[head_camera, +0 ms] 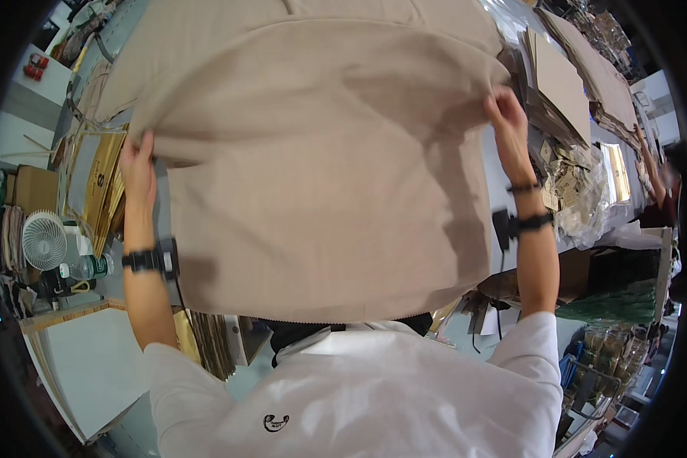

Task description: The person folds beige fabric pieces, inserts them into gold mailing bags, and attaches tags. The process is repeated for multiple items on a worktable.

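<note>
A wide beige cloth (332, 189) spreads over the table in front of me, its near edge hanging close to my waist. My left hand (139, 166) pinches the cloth's left side between thumb and fingers. On the opposite side, my right hand (508, 120) grips the right edge, slightly farther from my body. Between the hands the upper layer is lifted in a broad arched fold. More beige fabric (206, 34) lies beyond that fold. A strap with a small black device circles each forearm.
Gold printed packaging bags (100, 172), a white fan (44, 240) and a plastic bottle (89, 267) are at left. To the right stand cardboard sheets (558, 86), a clear bag with tags (572, 183) and stacked beige fabric (595, 74). Another person's arm (652, 166) reaches in at far right.
</note>
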Action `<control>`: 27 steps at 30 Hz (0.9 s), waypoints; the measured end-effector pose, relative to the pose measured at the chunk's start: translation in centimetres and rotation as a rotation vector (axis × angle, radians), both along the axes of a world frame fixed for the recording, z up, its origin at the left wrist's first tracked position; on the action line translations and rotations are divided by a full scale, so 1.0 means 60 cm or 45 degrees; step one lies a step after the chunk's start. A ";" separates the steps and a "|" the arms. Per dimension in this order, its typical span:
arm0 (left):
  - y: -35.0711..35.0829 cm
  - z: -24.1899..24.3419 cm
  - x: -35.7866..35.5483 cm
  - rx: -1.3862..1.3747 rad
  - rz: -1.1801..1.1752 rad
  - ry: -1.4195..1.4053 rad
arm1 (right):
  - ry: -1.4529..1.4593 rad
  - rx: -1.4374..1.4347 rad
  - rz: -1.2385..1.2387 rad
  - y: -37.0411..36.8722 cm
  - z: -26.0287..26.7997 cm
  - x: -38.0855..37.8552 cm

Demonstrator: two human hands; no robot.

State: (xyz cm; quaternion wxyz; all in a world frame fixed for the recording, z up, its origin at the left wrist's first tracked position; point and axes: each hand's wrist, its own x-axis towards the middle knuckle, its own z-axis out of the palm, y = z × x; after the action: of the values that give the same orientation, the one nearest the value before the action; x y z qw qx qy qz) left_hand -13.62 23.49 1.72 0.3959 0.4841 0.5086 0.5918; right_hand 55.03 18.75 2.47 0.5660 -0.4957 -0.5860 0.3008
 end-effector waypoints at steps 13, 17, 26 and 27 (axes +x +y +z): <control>-0.104 -0.074 -0.045 -0.293 0.082 0.627 | -0.879 -0.242 -0.208 -0.081 -0.059 0.027; -0.026 -0.070 -0.014 -0.121 -0.045 1.297 | -1.068 -0.289 -0.236 -0.001 -0.073 0.000; 0.046 0.073 0.043 0.199 0.175 0.474 | -0.694 0.282 -0.667 0.050 0.086 -0.037; 0.019 0.084 0.041 0.269 0.119 0.368 | -0.704 0.306 -0.628 0.021 0.097 -0.036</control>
State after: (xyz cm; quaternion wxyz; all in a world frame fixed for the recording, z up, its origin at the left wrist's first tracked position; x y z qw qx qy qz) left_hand -11.13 24.64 6.74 0.2377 0.5787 0.5171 0.5841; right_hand 52.90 19.98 8.31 0.4962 -0.6143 -0.6106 -0.0600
